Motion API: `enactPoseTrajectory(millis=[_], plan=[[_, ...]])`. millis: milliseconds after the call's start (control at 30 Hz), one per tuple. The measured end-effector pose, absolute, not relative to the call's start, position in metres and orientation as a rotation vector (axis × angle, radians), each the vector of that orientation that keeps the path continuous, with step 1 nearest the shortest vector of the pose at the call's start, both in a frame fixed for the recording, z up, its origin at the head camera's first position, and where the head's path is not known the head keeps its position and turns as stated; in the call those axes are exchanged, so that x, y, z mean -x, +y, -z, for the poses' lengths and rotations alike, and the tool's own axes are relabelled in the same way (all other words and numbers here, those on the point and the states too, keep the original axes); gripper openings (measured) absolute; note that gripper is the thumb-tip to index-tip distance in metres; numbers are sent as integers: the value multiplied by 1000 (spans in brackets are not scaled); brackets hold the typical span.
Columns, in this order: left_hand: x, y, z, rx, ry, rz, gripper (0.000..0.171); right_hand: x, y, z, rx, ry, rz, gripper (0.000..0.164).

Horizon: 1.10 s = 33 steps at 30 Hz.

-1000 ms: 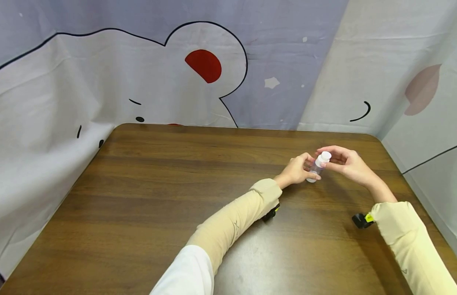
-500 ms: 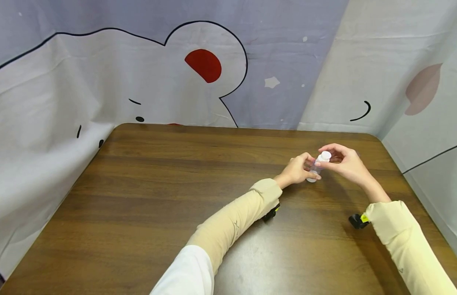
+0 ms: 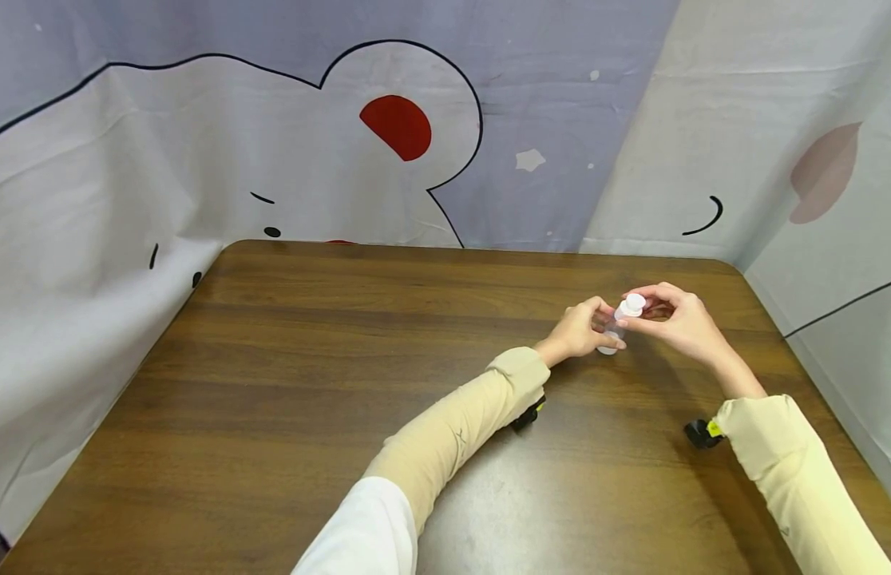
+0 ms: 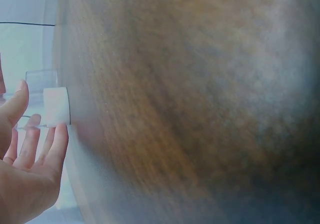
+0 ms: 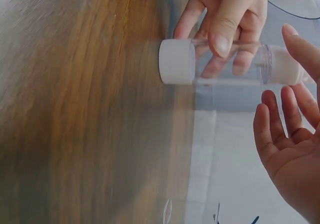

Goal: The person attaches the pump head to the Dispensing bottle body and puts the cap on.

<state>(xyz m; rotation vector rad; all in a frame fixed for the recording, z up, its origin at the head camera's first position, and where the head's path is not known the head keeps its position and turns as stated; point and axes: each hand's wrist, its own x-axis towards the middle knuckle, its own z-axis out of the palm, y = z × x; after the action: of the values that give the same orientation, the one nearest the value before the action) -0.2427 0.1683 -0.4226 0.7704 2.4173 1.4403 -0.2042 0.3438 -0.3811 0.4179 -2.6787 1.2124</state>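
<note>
A slim clear pump bottle stands on the table toward the far right, with a white base and a white top. My left hand holds its clear body from the left, thumb on one side and fingers on the other. From the right, my right hand pinches the white collar between thumb and fingers; its other fingers are bent beside the bottle in the right wrist view. The left wrist view shows my left hand by the white base.
A wooden table spreads out below, with a patterned curtain behind it and along its sides. A clear, cap-like piece is partly visible at the bottom of the right wrist view.
My right hand has shifted slightly to the left, and its thumb has moved across the white collar. The left hand and the bottle have stayed nearly still.
</note>
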Motion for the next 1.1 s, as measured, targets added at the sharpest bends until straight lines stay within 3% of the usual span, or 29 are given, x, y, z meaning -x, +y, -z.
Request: enactPoseTrajectory(millis=[500, 833, 1100], plan=[[242, 168, 421, -773, 2433, -1432, 48, 199, 354, 378, -467, -2686, -1354, 46], [241, 168, 421, -769, 2448, -1407, 48, 212, 355, 376, -904, -2674, -1651, 56], [242, 168, 424, -787, 2472, -1393, 47, 214, 358, 380, -953, -2657, -1694, 52]])
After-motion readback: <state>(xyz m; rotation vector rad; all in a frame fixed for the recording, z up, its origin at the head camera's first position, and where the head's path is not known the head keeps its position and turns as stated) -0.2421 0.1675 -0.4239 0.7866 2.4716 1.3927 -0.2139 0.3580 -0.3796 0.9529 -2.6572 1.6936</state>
